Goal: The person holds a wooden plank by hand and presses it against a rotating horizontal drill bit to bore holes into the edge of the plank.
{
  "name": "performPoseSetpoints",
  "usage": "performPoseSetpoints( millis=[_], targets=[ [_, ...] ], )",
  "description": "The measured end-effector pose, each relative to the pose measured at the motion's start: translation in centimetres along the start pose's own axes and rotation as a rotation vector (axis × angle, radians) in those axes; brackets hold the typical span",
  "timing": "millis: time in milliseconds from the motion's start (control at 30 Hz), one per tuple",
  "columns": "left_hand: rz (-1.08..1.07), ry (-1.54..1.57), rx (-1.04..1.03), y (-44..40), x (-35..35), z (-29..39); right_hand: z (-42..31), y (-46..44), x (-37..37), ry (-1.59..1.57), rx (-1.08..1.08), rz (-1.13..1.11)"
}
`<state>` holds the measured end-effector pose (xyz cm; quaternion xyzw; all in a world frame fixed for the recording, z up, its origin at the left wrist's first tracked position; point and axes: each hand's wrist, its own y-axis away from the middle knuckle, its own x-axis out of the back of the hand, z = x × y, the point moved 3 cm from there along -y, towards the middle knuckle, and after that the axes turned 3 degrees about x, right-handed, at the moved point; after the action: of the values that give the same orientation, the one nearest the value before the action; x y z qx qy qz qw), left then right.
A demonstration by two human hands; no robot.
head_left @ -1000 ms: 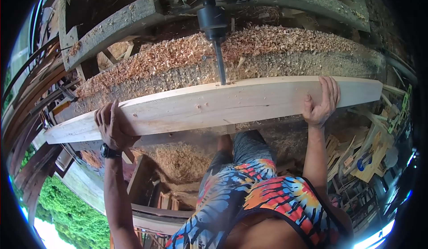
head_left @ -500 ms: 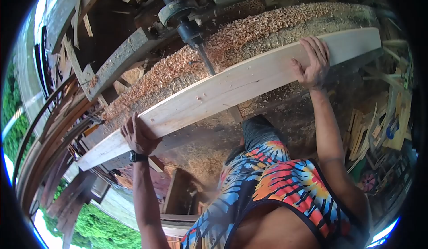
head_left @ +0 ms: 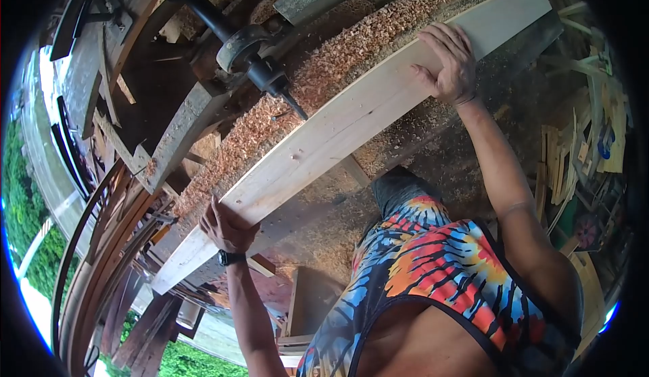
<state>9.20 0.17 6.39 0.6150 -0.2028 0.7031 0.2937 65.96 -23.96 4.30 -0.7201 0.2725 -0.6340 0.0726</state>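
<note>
Under both hands [head_left: 447, 66], the board [head_left: 358, 113] slants more steeply in view.

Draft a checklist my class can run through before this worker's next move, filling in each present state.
1. Left hand on the board, away from the bit: ok.
2. Right hand on the board, away from the bit: ok.
3. Wrists bare: not ok; a watch is on the left one.
4. Shavings swept away: not ok; they lie heaped along the board's far side.
5. Bit stopped: cannot tell from a still.
6. Bit clear of the board: cannot tell; its tip appears right by the far edge.
</note>
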Motion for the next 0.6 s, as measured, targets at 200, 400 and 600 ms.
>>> performPoseSetpoints(
  millis=[200,400,600],
  targets=[
    [0.014,-0.018,-0.034,-0.9,0.7,1.0,0.5,-0.7,-0.9,-0.003,0.004,-0.002],
    [0.000,-0.028,0.007,-1.1,0.1,-0.2,1.0,-2.2,-1.8,0.013,0.015,0.002],
    [0.016,-0.020,-0.007,-1.4,0.6,0.7,1.2,-2.5,-2.3,0.006,0.030,0.002]
  ],
)
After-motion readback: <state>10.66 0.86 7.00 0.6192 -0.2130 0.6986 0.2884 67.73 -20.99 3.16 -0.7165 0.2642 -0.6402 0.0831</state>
